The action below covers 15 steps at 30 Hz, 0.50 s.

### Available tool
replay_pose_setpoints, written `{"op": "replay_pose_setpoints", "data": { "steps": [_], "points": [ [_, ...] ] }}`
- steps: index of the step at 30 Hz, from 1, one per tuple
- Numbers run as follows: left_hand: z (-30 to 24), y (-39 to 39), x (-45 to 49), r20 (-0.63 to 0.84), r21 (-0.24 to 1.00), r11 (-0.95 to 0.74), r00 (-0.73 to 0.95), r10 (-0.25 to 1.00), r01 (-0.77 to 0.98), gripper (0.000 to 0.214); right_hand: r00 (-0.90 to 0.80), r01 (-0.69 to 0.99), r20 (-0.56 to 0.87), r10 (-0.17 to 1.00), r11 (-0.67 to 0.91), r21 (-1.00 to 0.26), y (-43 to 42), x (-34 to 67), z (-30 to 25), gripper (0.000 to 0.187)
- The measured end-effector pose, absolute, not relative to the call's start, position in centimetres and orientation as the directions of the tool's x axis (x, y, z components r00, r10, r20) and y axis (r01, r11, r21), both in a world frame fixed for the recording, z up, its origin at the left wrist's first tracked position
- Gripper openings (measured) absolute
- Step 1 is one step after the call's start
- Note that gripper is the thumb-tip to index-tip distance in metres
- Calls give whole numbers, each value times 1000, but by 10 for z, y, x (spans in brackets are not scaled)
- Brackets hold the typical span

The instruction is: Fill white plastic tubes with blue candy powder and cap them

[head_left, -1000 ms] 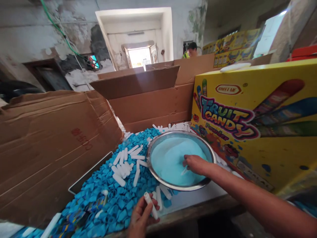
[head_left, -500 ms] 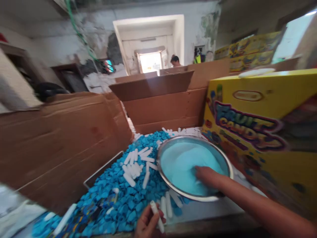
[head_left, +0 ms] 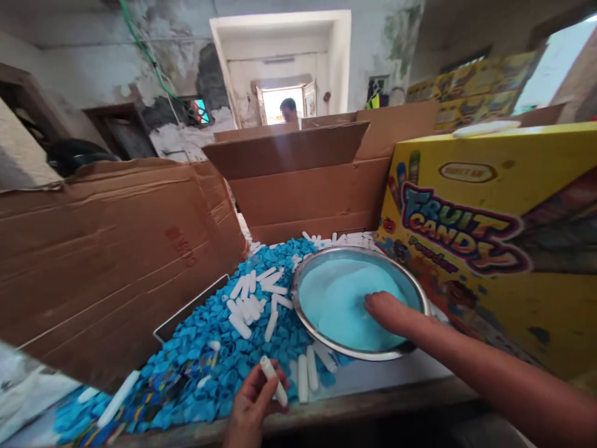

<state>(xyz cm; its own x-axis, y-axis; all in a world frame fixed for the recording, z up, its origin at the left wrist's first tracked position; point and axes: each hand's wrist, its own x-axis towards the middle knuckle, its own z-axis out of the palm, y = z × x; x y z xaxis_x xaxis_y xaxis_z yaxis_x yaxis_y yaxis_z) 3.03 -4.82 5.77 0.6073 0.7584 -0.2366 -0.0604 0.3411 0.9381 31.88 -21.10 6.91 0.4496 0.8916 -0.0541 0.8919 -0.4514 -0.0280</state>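
Note:
My left hand [head_left: 259,395] grips a small white plastic tube [head_left: 274,381] between thumb and fingers, its open end tilted up and away. My right hand [head_left: 385,311] reaches into a round metal bowl [head_left: 308,333] of light-blue powder [head_left: 336,305]. Its fingertips are sunk in the powder, so whether they are closed on any is hidden. Beside the bowl lies a wide heap of blue plastic caps [head_left: 233,373]. Several white tubes [head_left: 249,308] are scattered on the heap, and others [head_left: 303,378] lie between my left hand and the bowl.
Cardboard flaps [head_left: 308,199] stand behind the heap, and a cardboard sheet [head_left: 116,267] leans at the left. A yellow fruit candy powder box [head_left: 466,186] stands close on the right. The table's front edge [head_left: 373,398] runs below the bowl. Another person [head_left: 290,111] is in the background.
My left hand has shifted left and slightly up with the white tube. My right hand stays in the powder, its fingers a little more visible. The person behind appears farther left.

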Motion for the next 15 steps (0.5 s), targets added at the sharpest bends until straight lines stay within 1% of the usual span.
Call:
{"op": "replay_pose_setpoints", "data": {
  "steps": [5, 9, 12, 15],
  "points": [
    [50, -59, 33, -246, 936, 350, 624, 742, -47, 54, 429, 894, -105, 897, -439, -95, -183, 297, 52, 23],
    [48, -53, 29, -280, 929, 368, 599, 750, -28, 57, 403, 884, -118, 907, -420, -206, -169, 284, 52, 18],
    [42, -49, 26, -300, 924, 383, 594, 746, -14, 59, 404, 862, -107, 908, -418, -287, -169, 283, 59, 21],
    [37, -47, 26, -318, 917, 399, 599, 735, -2, 59, 418, 843, -87, 904, -422, -333, -175, 287, 69, 25]
  ]
}}
